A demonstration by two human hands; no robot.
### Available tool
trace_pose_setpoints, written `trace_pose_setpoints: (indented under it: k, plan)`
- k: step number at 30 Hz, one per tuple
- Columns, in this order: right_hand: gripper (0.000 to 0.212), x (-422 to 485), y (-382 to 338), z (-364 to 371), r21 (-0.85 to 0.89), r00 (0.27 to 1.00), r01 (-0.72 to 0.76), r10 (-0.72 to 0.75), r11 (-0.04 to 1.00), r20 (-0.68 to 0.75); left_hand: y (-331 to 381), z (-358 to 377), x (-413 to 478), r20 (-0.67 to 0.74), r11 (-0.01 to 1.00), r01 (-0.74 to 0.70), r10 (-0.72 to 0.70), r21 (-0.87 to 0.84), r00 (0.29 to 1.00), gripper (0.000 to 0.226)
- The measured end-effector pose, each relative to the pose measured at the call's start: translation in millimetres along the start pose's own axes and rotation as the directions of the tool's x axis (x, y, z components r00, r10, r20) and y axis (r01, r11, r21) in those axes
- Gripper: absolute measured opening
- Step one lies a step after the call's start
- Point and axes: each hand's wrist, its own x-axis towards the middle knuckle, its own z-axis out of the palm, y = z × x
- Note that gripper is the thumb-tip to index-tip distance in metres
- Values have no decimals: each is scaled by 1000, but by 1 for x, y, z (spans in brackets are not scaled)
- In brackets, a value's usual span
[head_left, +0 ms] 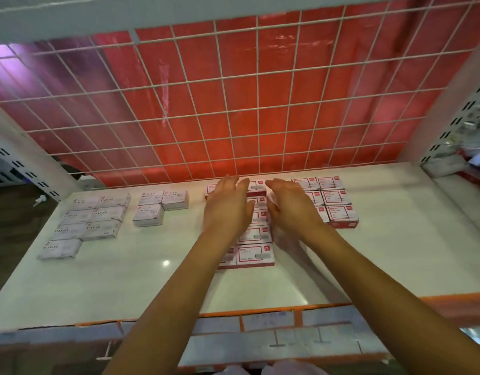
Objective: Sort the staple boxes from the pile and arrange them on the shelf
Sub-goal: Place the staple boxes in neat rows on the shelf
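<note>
- The shelf (pixel 152 280) carries four groups: grey STAPLES boxes (pixel 95 220) far left, clip boxes (pixel 160 207) beside them, red boxes (pixel 256 254) in the middle, and a red block (pixel 339 209) to the right.
- The left hand (pixel 228 209) and right hand (pixel 293 209) flank the middle red column, fingers (pixel 230 185) straight, gripping nothing.
- Bare shelf lies toward the front edge and far right; mesh (pixel 233 104) closes the back.
- The hands hide the rear red boxes, and whether they touch them is unclear.
</note>
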Motion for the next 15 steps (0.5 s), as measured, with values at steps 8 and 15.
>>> trace_pose_setpoints:
  k: [8,15]
  plan:
    - [56,-28,31,-7,-176,997,-70,64,982,-44,47,8,-6,54,977,-213,212,10,976,56]
    - [50,-66,76,-25,-206,966,-215,178,955,-187,103,29,-10,78,921,-385,388,-51,918,61]
